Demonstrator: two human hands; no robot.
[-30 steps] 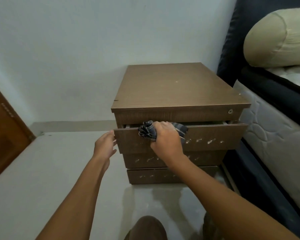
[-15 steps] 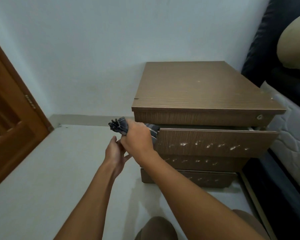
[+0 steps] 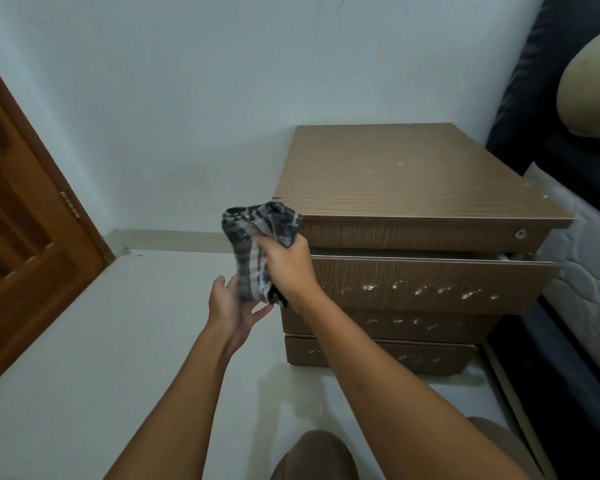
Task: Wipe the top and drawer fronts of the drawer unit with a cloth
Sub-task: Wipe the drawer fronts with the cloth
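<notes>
A brown wooden drawer unit (image 3: 409, 178) stands against the wall, its top drawer (image 3: 430, 282) pulled slightly out. White dusty specks dot all three drawer fronts. My right hand (image 3: 286, 268) grips a dark plaid cloth (image 3: 257, 237) in the air just off the unit's front left corner. The cloth hangs down from that hand. My left hand (image 3: 231, 306) is below it, fingers spread, its thumb and palm touching the cloth's lower end.
A wooden door (image 3: 25, 244) fills the left side. A bed with a white mattress (image 3: 589, 271), dark frame and beige pillow (image 3: 593, 84) presses against the unit's right side. My knees (image 3: 312, 455) are at the bottom, above pale floor.
My right hand took the cloth off the top drawer front and moved it left past the unit's corner. The cloth has loosened and hangs longer. My left hand left the drawer edge and came under it.
</notes>
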